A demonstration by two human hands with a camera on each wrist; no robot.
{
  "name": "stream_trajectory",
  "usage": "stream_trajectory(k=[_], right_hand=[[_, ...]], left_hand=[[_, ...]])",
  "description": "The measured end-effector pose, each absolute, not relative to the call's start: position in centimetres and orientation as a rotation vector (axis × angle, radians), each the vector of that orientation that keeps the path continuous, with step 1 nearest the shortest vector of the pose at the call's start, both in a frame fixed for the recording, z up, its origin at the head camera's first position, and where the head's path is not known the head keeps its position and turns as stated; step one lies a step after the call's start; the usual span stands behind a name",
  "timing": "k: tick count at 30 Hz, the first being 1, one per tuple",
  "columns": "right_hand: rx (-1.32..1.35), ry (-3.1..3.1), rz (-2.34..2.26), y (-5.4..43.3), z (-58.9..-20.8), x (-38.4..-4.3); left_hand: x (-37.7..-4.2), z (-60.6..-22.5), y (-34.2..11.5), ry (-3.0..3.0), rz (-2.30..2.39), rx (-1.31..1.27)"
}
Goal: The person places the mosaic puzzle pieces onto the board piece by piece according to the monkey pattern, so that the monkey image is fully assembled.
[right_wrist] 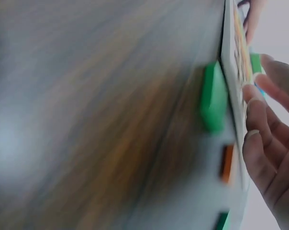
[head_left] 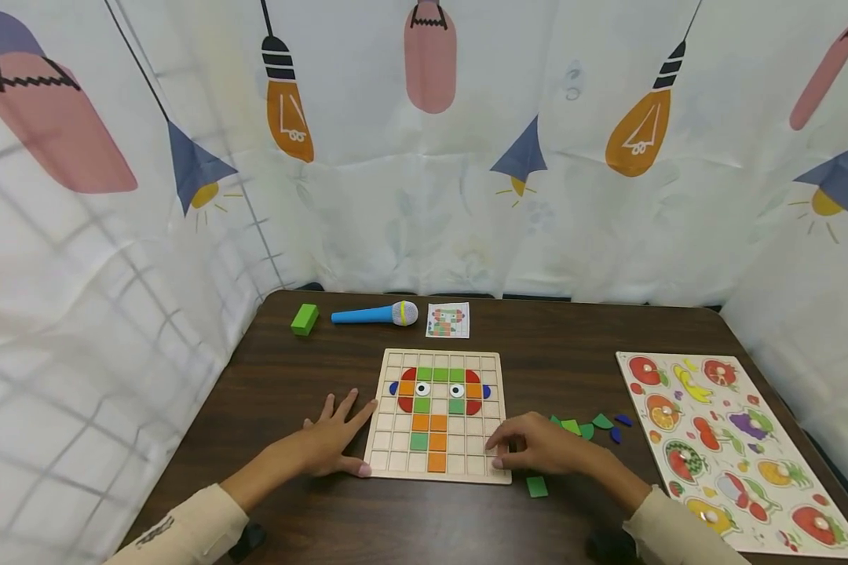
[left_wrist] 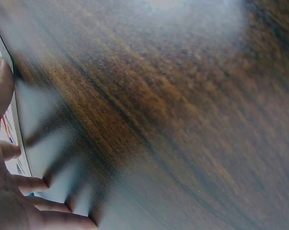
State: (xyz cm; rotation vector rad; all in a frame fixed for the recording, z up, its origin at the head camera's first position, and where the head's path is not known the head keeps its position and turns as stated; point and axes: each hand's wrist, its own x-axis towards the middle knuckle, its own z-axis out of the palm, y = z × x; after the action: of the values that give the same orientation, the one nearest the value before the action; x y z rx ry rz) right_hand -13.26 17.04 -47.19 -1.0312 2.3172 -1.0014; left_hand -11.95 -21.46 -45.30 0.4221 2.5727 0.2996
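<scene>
LH (head_left: 334, 441) w/ fingers spread at L edge of grid board (head_left: 400, 441) btwn hands, RH (head_left: 546, 446) at R edge, fingers bent, can't tell if gripping, grn tile (head_left: 537, 486) just nearside of RH, grn/blue pcs (head_left: 602, 422) beyond its wrist.

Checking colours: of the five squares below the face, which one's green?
The left square in the middle row; the other four squares are orange.

No clearly readable text or numbers.
</scene>
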Motion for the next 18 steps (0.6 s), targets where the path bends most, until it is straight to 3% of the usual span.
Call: stream_trajectory(k=[9, 18], right_hand=[[-0.967, 2.321, -0.962, 21.9, -47.8, -11.9], [-0.974, 2.356, -0.869, 22.7, -47.6, -11.0]], left_hand=[[-11.8, -45.2, -21.4, 2.566, 0.324, 0.411], [-11.8, -45.1, -21.4, 2.576, 0.320, 0.422]])
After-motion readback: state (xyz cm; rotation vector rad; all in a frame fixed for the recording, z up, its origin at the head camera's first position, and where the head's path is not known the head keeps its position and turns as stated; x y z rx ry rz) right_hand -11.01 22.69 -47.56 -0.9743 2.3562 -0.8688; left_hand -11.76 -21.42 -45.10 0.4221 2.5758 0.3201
